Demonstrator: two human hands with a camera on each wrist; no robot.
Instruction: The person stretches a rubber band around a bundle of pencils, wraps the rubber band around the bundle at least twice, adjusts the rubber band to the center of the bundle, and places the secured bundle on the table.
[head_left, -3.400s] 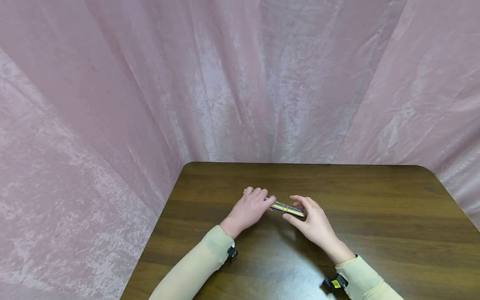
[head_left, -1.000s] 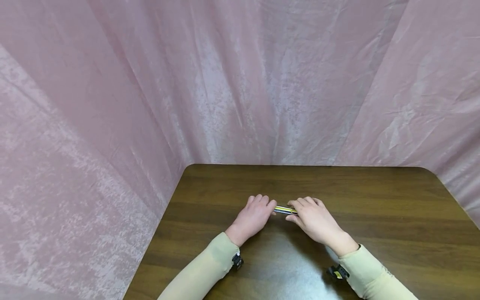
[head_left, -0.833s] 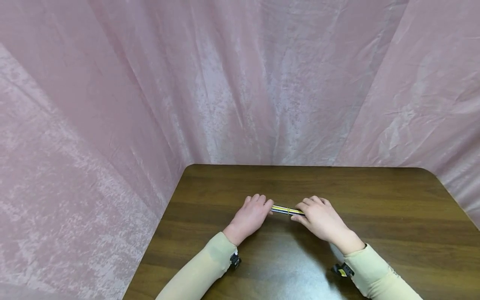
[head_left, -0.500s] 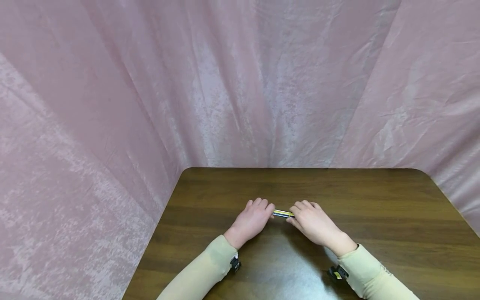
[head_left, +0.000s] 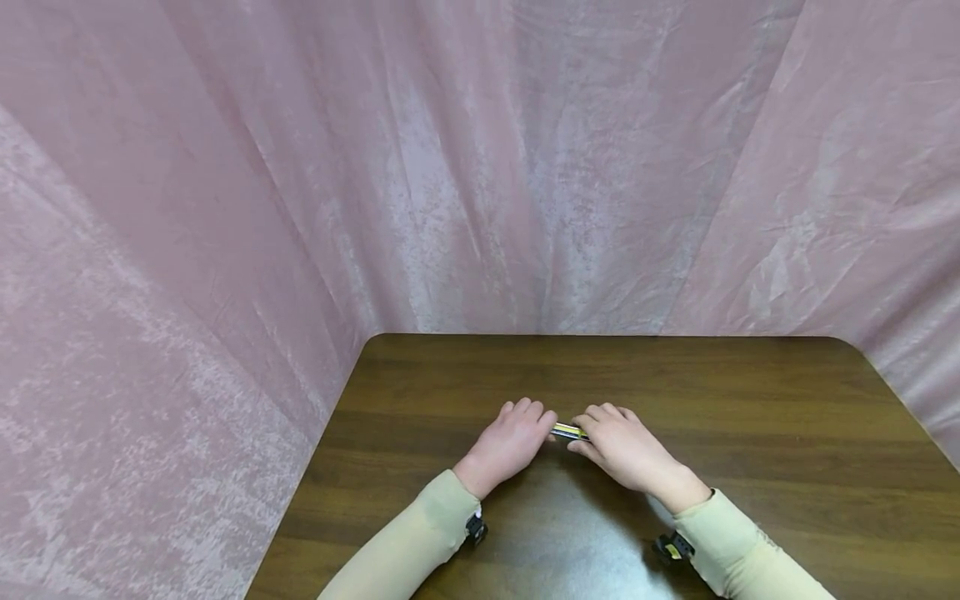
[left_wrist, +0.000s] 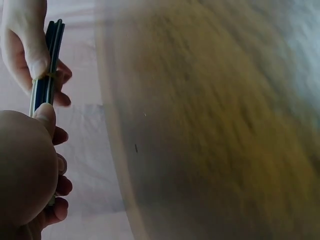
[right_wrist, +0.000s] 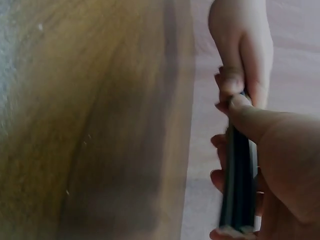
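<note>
Between the two hands, above the table, is a thin bundle of long sticks that look like pencils [head_left: 569, 431], dark and yellow-striped. A yellow rubber band [left_wrist: 49, 75] goes round it, by the right thumb in the left wrist view. My left hand [head_left: 512, 443] grips one end, its fingers curled round and mostly hiding that part. My right hand [head_left: 624, 448] holds the other end, thumb along the side. In the right wrist view the pencil bundle [right_wrist: 237, 185] runs under the right palm, its flat ends showing at the bottom, and the two thumbs nearly meet.
The brown wooden table [head_left: 420, 375] has rounded far corners. Pink velvet curtain [head_left: 480, 167] hangs behind it and along the left side. A small black camera [head_left: 476, 528] sits on the left wrist, another black camera [head_left: 672, 547] on the right.
Earliest, the right hand was spread loosely round the bundle's end; now it grips it. It moved outward, then back toward the left hand, so less of the bundle shows between them.
</note>
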